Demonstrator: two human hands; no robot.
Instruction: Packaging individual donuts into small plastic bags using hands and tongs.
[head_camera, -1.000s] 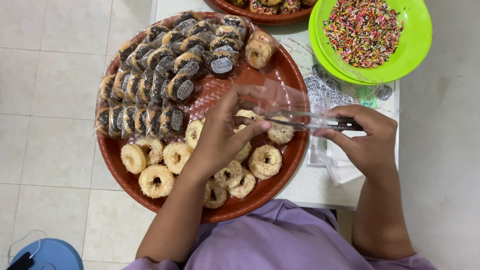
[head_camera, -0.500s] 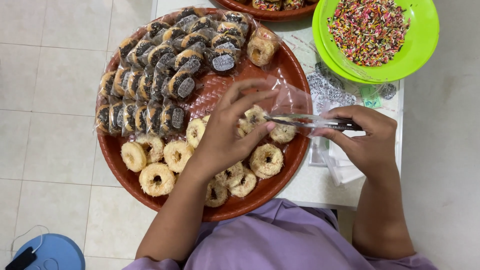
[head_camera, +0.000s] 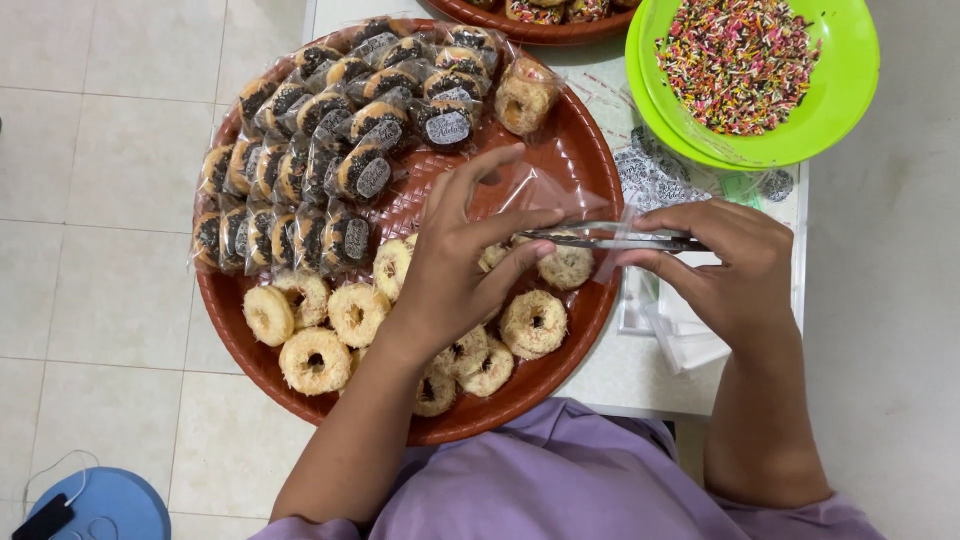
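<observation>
Over one brown tray, left hand fingers pinching one clear bag, right hand gripping tongs.

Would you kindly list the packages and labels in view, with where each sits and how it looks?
Clear plastic bag: held open between left hand and right hand, above round brown tray.
Wrapped dark-topped doughnuts: rows on tray's far-left part.
Small dark oval labels: on several wrappers.
</observation>
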